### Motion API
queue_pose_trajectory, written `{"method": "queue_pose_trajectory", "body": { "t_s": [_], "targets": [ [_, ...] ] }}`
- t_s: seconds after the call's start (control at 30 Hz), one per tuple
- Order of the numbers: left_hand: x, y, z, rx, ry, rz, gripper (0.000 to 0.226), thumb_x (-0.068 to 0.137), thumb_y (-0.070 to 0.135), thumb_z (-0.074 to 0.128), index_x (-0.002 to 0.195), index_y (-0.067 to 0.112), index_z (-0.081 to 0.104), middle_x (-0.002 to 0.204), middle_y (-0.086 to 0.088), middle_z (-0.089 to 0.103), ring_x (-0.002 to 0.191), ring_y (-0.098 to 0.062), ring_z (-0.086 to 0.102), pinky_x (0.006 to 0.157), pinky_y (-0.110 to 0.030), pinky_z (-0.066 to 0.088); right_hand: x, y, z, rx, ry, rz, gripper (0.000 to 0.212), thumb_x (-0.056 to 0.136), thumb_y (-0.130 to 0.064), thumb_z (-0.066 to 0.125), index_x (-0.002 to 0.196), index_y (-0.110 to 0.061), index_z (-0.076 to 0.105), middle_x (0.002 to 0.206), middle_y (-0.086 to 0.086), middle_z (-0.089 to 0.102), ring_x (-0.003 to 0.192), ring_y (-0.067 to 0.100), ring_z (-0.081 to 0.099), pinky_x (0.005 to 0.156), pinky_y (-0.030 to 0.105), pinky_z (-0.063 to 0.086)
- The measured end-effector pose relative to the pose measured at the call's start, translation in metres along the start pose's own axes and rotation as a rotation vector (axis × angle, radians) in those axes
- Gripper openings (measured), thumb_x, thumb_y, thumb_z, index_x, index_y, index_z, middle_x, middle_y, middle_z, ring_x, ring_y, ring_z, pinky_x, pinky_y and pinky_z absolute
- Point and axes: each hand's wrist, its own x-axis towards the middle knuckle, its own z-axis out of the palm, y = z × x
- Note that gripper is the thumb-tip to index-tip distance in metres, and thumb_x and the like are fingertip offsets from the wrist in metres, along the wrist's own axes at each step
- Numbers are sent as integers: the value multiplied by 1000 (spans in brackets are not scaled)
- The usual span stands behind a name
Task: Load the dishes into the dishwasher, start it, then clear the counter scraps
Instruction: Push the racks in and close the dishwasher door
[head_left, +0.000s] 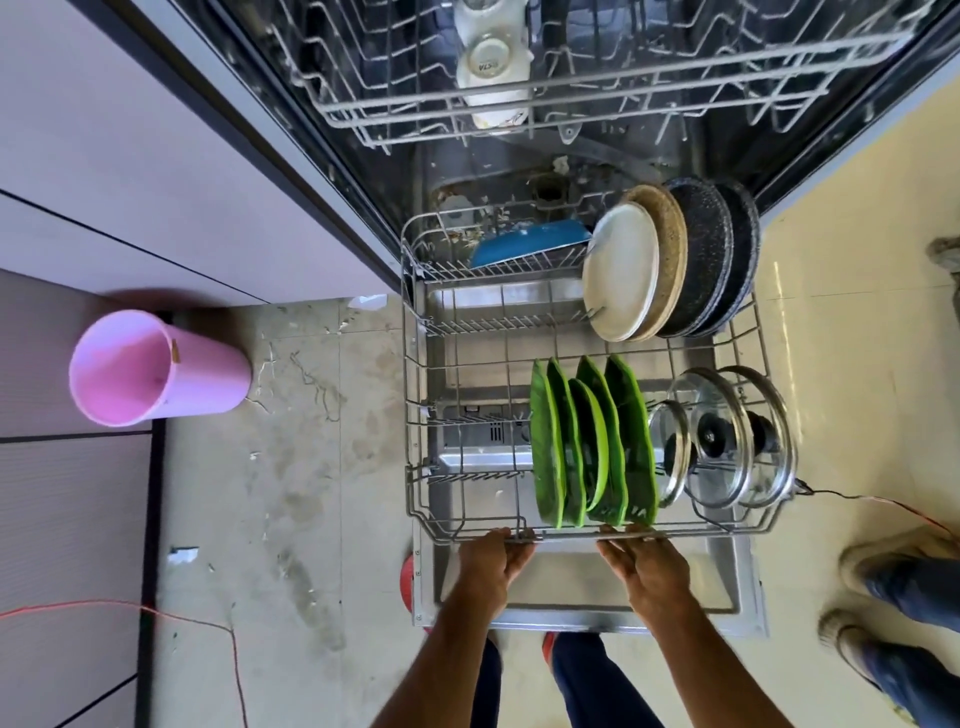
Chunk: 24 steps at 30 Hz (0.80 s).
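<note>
The lower wire rack (415, 457) is pulled out over the open dishwasher door (582, 613). It holds several green plates (592, 441) standing on edge, three glass lids (727, 441), a white plate (621, 273), a tan plate and dark speckled pans (711, 254), and a blue dish (524, 244) at the back. My left hand (491, 561) grips the rack's front rail. My right hand (644, 558) holds the same rail a little to the right, fingers curled at the wire. White cups (493, 62) sit in the upper rack (727, 98).
A pink bucket (150, 369) lies beside the cabinets on the left. Scraps of debris litter the tiled floor. A red wire (156, 608) trails across the floor at left and another at right. Another person's shoes (872, 571) stand at the right.
</note>
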Motion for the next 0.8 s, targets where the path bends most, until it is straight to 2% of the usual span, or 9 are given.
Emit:
{"method": "queue_pose_trajectory", "body": {
  "t_s": [0.1, 0.17, 0.27, 0.33, 0.4, 0.47, 0.63, 0.7, 0.8],
  "targets": [
    [-6, 3, 0, -8, -13, -9, 13, 98, -6, 51, 101, -15, 59, 83, -28, 70, 59, -28, 71, 63, -34, 61, 1, -3, 3, -33, 51, 13, 18, 94, 11, 52, 109, 2, 58, 81, 18, 73, 84, 36, 66, 62, 45, 61],
    [-2, 10, 3, -17, 0, -9, 11, 98, -6, 51, 102, -14, 58, 83, -28, 71, 61, -29, 71, 59, -34, 61, 9, -7, 10, -44, 87, 34, 18, 96, 14, 44, 104, 3, 56, 76, 19, 71, 81, 36, 65, 47, 40, 60],
    [-3, 18, 7, 14, 29, -25, 13, 98, -5, 50, 106, -13, 57, 102, -32, 69, 70, -32, 70, 59, -35, 61, 16, -12, 16, -59, 88, 59, 23, 94, 17, 42, 108, 4, 54, 84, 23, 66, 79, 36, 64, 43, 38, 58],
    [-3, 18, 6, 25, 10, -36, 14, 98, -4, 52, 107, -13, 58, 100, -31, 70, 67, -31, 72, 63, -36, 61, 15, -13, 16, -69, 78, 59, 18, 93, 18, 44, 99, 5, 55, 69, 21, 69, 77, 36, 65, 42, 39, 58],
    [-3, 18, 5, 16, -1, -23, 14, 98, -4, 53, 106, -14, 58, 98, -31, 70, 58, -29, 72, 60, -36, 62, 14, -11, 17, -72, 61, 43, 16, 93, 17, 46, 96, 5, 55, 59, 16, 69, 68, 34, 69, 43, 40, 58],
    [2, 16, 5, 2, 15, -6, 14, 98, -4, 53, 108, -13, 56, 94, -31, 69, 53, -28, 71, 55, -34, 61, 13, -10, 16, -64, 53, 28, 17, 93, 15, 48, 104, 4, 55, 62, 15, 71, 57, 29, 71, 45, 39, 58],
    [-1, 10, 3, -14, 7, 8, 12, 99, -2, 52, 98, -12, 57, 69, -24, 70, 51, -26, 70, 52, -33, 61, 5, -8, 10, -61, -15, 14, 26, 83, 18, 52, 101, 0, 55, 63, 9, 73, 60, 25, 73, 55, 38, 61],
    [-1, 8, 2, -1, 1, 19, 13, 99, -1, 53, 93, -12, 59, 79, -26, 71, 53, -26, 71, 57, -33, 60, 2, -6, 7, -81, -31, -9, 23, 91, 16, 48, 105, -1, 56, 66, 7, 73, 71, 28, 72, 65, 41, 60],
    [-4, 3, 0, 25, 9, 16, 16, 98, -1, 54, 104, -15, 60, 101, -32, 69, 55, -25, 71, 56, -30, 60, 2, -4, 2, -53, -2, -7, 21, 96, 12, 48, 109, 0, 57, 69, 10, 74, 80, 33, 68, 72, 45, 56]
  ]
}}
